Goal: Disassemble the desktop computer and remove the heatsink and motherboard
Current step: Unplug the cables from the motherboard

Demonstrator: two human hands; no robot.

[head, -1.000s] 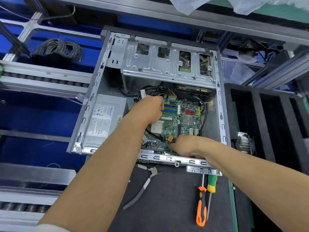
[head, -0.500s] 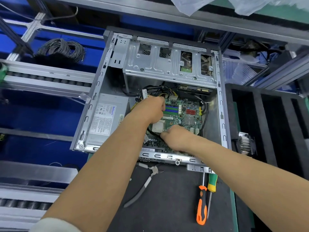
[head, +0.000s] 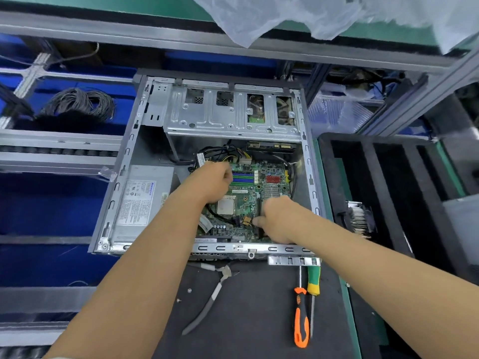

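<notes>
— Inside the open grey steel computer case [head: 145, 141]?
— Green motherboard [head: 248, 198] flat on the case floor, square silver processor [head: 226, 206] bare near its middle, silver power supply box [head: 141, 200] along the left wall, perforated metal drive cage [head: 230, 112] across the top. Finned metal heatsink [head: 359, 220] already out, standing in a slot of the black foam tray [head: 388, 182] to the right of the case.
— Changed since half a second ago?
— Right hand [head: 278, 218] shifted right and lower along the board, now at a small yellow-and-black connector [head: 247, 222] near the lower edge. Left hand [head: 216, 181] much as before, at the board's upper left by the bundle of black and yellow cables [head: 220, 154].
— Grips?
— Right: fingers curled, pinching at the connector. Left: fingers curled under; held thing hidden, so cannot tell.
— Hard to make out elsewhere?
— On the dark bench [head: 254, 307], grey-handled pliers [head: 207, 304], an orange-handled tool [head: 301, 320] and a green-and-yellow-handled screwdriver [head: 313, 281], the last partly tucked under the case rim. Both forearms cut off at the bottom.
</notes>
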